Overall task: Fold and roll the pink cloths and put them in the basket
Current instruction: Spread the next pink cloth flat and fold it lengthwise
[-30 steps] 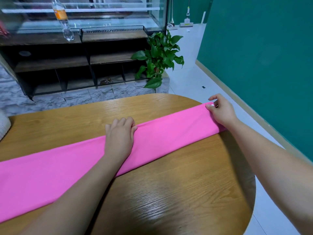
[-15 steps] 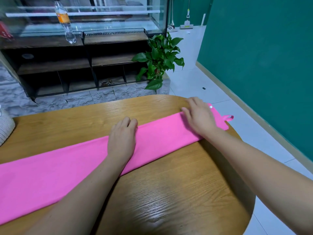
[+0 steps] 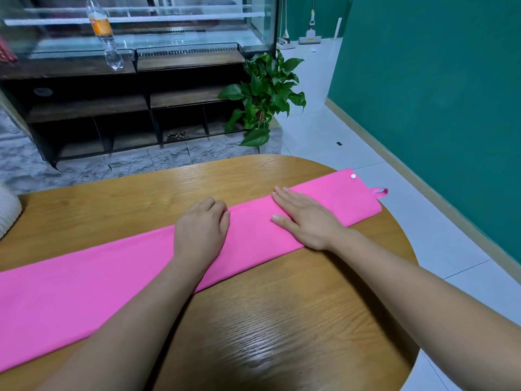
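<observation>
Right hand (image 3: 307,221) pressed flat on pink cloth (image 3: 112,277), left hand (image 3: 201,230) curled on it, grip unclear

Wooden tabletop (image 3: 282,320) with a rounded end fills lower frame, glare patch bottom center. Dark shelf unit (image 3: 84,108) upper left, sitting on grey stone base (image 3: 127,165). Glass case (image 3: 183,26) on top of it. Clear plastic bottle (image 3: 105,35), orange label, upright at top left. Leafy green plant (image 3: 265,94) at top center. Green wall (image 3: 437,80) on the right, white tiled floor (image 3: 324,136) below it. Mop (image 3: 310,35) top right, far back.
</observation>
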A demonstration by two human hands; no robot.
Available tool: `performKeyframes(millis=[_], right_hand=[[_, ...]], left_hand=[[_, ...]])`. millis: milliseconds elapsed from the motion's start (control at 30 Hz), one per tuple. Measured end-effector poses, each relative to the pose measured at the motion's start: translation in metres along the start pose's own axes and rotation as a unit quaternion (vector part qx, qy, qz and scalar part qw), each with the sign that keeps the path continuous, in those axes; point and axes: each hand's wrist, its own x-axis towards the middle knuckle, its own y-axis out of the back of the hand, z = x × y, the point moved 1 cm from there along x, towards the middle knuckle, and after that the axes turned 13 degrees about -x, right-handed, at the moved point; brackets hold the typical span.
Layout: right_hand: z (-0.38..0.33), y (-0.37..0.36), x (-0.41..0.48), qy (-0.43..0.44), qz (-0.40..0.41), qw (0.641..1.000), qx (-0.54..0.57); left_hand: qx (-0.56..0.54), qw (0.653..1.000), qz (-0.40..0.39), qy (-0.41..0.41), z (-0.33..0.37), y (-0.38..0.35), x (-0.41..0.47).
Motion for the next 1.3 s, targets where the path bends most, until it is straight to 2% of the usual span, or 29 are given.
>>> performKeyframes(millis=[300, 400, 500, 533, 633, 733, 867, 1067, 1300], right_hand=[[0.092, 0.008, -0.018, -0.121, -0.015, 0.992, -0.031], [0.086, 0.009, -0.011, -0.179, -0.031, 0.982, -0.053], [0.038, 0.014, 0.008, -0.249, -0.036, 0.966, -0.060], [0.012, 0.014, 0.014, -0.226, -0.014, 0.973, -0.043], [-0.075, 0.009, 0.026, -0.070, 0.057, 0.996, 0.009], [-0.139, 0.002, 0.033, 0.025, 0.061, 0.996, 0.056], [-0.173, -0.006, 0.035, 0.034, 0.067, 0.991, 0.110], [-0.173, -0.016, 0.031, 0.018, 0.079, 0.994, 0.068], [-0.175, -0.017, 0.030, 0.016, 0.078, 0.996, 0.029]], left_hand=[[-0.021, 1.000, -0.013, -0.007, -0.008, 0.001, -0.009], [-0.013, 0.999, -0.031, -0.018, -0.012, 0.002, -0.019], [-0.009, 0.999, -0.034, -0.014, -0.007, 0.002, -0.032], [-0.013, 0.999, -0.038, -0.011, -0.006, 0.001, -0.036], [-0.019, 0.998, -0.065, 0.004, -0.005, 0.002, -0.044], [-0.029, 0.992, -0.120, 0.019, -0.007, 0.006, -0.052], [0.051, 0.977, -0.208, -0.026, -0.017, 0.012, -0.060], [0.009, 0.980, -0.196, 0.043, -0.025, 0.032, -0.070], [0.030, 0.979, -0.177, 0.098, -0.068, 0.065, -0.095]])
